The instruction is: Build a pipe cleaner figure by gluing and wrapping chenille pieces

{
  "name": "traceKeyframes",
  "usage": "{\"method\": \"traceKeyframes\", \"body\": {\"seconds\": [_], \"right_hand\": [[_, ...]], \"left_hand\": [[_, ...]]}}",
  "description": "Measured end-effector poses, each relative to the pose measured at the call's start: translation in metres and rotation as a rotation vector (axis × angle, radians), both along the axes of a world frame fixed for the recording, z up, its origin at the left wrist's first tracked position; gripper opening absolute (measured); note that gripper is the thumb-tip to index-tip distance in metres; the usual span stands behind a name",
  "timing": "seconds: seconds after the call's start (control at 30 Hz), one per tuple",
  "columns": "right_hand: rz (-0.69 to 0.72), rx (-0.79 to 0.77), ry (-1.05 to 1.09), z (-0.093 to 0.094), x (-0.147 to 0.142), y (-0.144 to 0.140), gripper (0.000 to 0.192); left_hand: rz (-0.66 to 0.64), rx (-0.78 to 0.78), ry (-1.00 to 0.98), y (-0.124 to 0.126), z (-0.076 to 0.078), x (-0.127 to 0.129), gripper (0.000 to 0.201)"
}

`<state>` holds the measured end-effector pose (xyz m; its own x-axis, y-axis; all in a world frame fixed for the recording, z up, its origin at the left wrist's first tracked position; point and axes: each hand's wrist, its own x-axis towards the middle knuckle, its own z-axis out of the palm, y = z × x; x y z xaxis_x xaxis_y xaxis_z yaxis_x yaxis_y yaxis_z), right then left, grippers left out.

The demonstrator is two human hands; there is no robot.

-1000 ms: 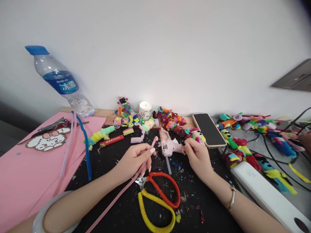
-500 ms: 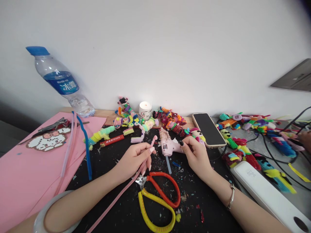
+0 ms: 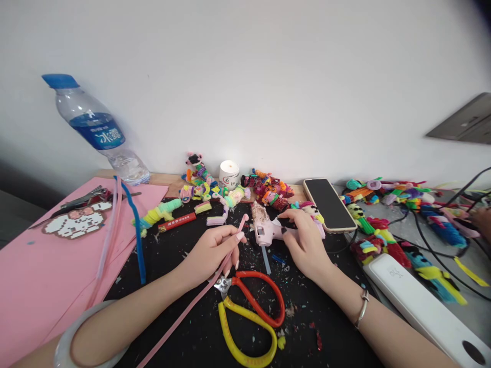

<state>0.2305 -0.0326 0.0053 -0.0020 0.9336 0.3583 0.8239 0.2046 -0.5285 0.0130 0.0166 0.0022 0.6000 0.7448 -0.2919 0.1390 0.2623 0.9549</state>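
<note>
My left hand [image 3: 215, 253] pinches a pink pipe cleaner [image 3: 184, 313] near its small curled tip. The rest of it trails down toward the front edge of the view. My right hand [image 3: 309, 248] is curled around the handle of a pale pink glue gun [image 3: 264, 231], which lies on the black mat. Brown residue covers the gun's nozzle end, and a clear glue stick [image 3: 266, 260] pokes from its back. Between my forearms lie scissors [image 3: 223, 286] with one red and one yellow handle, their blades partly under my left hand.
Colourful pipe-cleaner figures [image 3: 272, 191] line the back beside a white candle cup [image 3: 229, 174]. A phone [image 3: 330, 204] and a white power bank [image 3: 425, 312] lie right. Left are pink sheets [image 3: 49, 276], a blue pipe cleaner [image 3: 134, 220] and a leaning water bottle [image 3: 95, 128]. Another person's hand [image 3: 481, 220] shows far right.
My right hand has shifted from gripping the handle's end to reaching further over the glue gun's handle, fingers more extended. The left hand and pipe cleaner stay put.
</note>
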Motion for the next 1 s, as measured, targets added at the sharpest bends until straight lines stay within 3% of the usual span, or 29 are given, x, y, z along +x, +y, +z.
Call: {"method": "traceKeyframes", "body": {"seconds": [0.1,0.27,0.4,0.63,0.77,1.0], "right_hand": [[-0.005,-0.086,-0.194,-0.0003,-0.0047,-0.0016,0.045],[-0.032,-0.128,-0.314,-0.0045,-0.0061,-0.0012,0.046],[-0.038,-0.075,-0.191,-0.0083,-0.0017,0.0018,0.036],[0.042,-0.035,0.283,-0.0031,-0.0049,-0.0025,0.01],[0.133,-0.057,0.265,-0.003,-0.0065,-0.0043,0.008],[0.141,-0.065,0.216,-0.007,-0.0066,-0.0049,0.011]], "left_hand": [[0.015,-0.017,-0.008,-0.0003,0.0012,0.0006,0.024],[0.02,-0.026,-0.006,0.0001,0.0025,0.0007,0.023],[0.01,-0.041,-0.046,0.001,-0.0009,-0.0004,0.023],[-0.039,-0.041,-0.1,0.0024,-0.0051,-0.0003,0.022],[-0.051,-0.049,-0.088,0.002,-0.0038,0.0001,0.022],[-0.052,-0.064,-0.118,0.0011,-0.0043,-0.0006,0.023]]}}
